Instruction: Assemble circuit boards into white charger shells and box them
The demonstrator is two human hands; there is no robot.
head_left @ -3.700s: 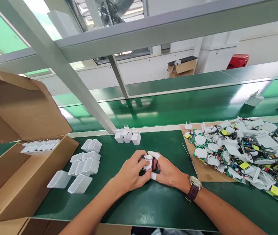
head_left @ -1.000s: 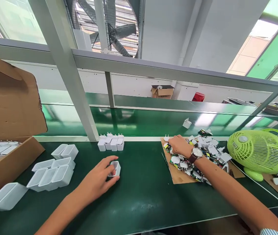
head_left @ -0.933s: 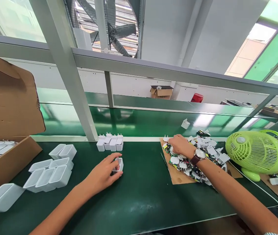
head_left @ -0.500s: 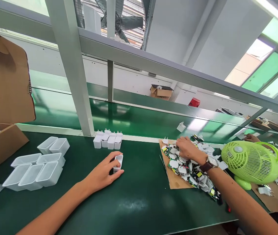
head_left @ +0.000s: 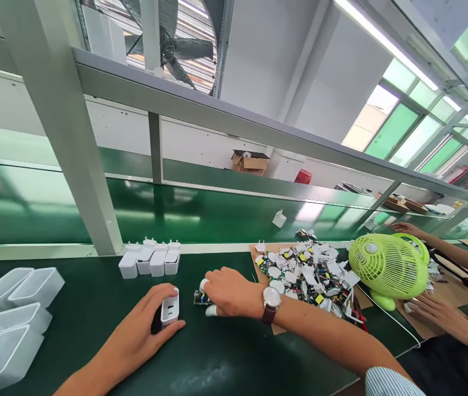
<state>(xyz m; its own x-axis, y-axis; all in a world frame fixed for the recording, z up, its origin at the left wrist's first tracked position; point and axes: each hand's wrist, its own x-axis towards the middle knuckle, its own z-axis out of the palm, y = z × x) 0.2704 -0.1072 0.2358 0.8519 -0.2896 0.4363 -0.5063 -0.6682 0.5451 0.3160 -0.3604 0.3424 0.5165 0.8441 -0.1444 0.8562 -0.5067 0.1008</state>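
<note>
My left hand (head_left: 145, 324) is closed around a small white charger case (head_left: 170, 308), gripping it by its sides just above the green table; its slotted face shows. Between the fingers of my right hand (head_left: 234, 293) is a small circuit board (head_left: 201, 298), mostly covered by them. White finger cots are on that hand's thumb and forefinger. The board is a short way right of the case, and the two are apart. Several white plug chargers (head_left: 158, 260) stand in a row behind my left hand, pins up.
A heap of circuit boards and white parts (head_left: 303, 275) lies on cardboard to the right. Beyond it stand a green fan (head_left: 388, 267) and a co-worker's hands (head_left: 427, 308). Open white boxes (head_left: 9, 352) sit at left. A metal post (head_left: 66, 143) rises at the table's back edge.
My right hand has left the heap and come left, now with a circuit board in its fingers. The charger case in my left hand now shows its slotted face. The view has turned right.
</note>
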